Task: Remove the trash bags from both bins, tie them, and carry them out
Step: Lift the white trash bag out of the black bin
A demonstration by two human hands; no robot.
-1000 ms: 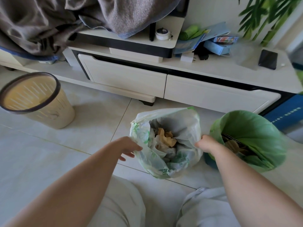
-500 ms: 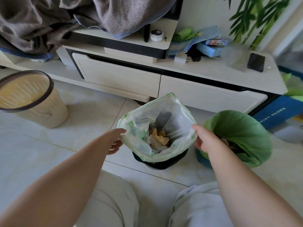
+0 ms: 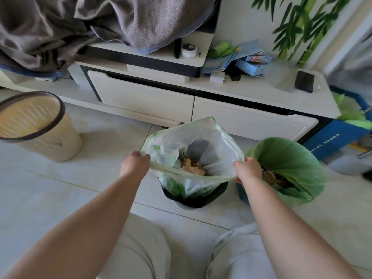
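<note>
- Head view, the grip: the left hand (image 3: 134, 165) has its fingers curled round the left side of the white bag's (image 3: 220, 137) rim. The right hand (image 3: 248, 170) pinches the rim on the opposite side. The near edge of the rim is pulled into a taut band between them.
- Head view, the bag: the white bag, printed with green, stands with its mouth wide open. Its lower part sits inside the dark bin (image 3: 198, 200), on the floor just in front of the person's knees. Crumpled paper (image 3: 192, 168) and other waste lie low in it.
- Head view, the step: this looks like the lift-out of the first bag. It likely goes best as a straight upward pull with both hands level, so the thin film does not catch and tear on the bin's edge.
- Head view, the bin: nothing holds the dark bin down. If it rises with the bag, a slower pull or a knee against it should free it.
- Head view, tying: drawing the two held sides together above the waste would close the mouth, and there appears to be ample slack for a knot.
- Head view, what waits: the green bag (image 3: 287, 158) lines the blue bin (image 3: 241, 195) just to the right, its rim folded over the edge and untouched.
- Head view, surroundings: a beige basket (image 3: 52, 146) stands well apart on the left. A low white cabinet (image 3: 141, 99) runs behind both bins.
</note>
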